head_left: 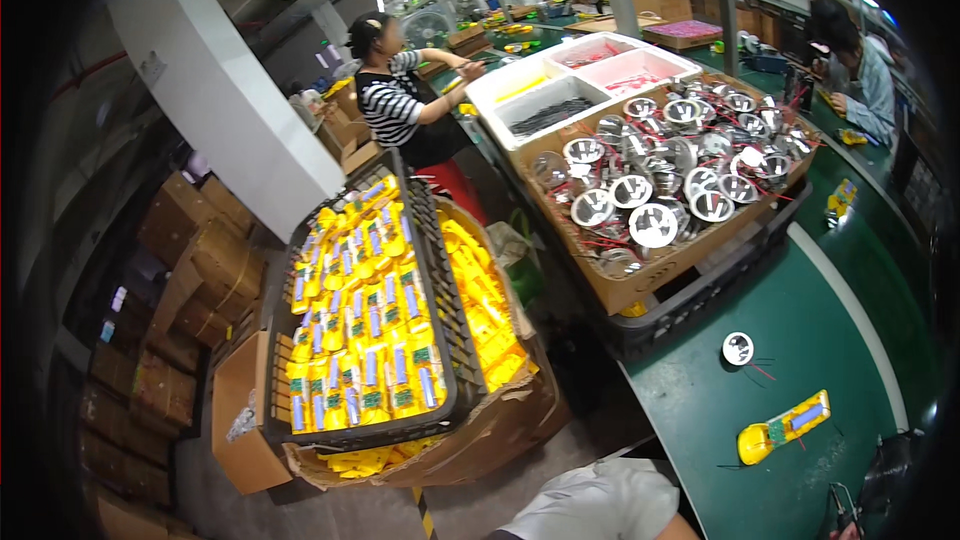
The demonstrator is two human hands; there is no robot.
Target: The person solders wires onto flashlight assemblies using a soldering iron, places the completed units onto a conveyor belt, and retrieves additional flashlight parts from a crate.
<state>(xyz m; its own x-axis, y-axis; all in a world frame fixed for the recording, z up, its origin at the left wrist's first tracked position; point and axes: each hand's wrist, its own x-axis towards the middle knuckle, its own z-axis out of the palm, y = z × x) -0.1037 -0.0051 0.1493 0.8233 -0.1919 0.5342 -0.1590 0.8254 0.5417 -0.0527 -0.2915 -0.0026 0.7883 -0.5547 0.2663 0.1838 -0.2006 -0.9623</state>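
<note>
Neither of my hands shows in the head view. Only a white sleeve (600,505) comes in at the lower edge. On the green table (720,420) in front of me lies a yellow shell with a small circuit board (785,428) in it. A little beyond it lies one round silver reflector with thin red wires (738,348). Nothing holds either part.
A cardboard box of silver reflectors (660,190) sits on a black crate at the table's far end, and behind it stands a white compartment tray (580,80). To the left is a black crate of yellow parts (365,320), then stacked cartons (170,320). A person in a striped shirt (395,105) works beyond, another (860,70) at the right.
</note>
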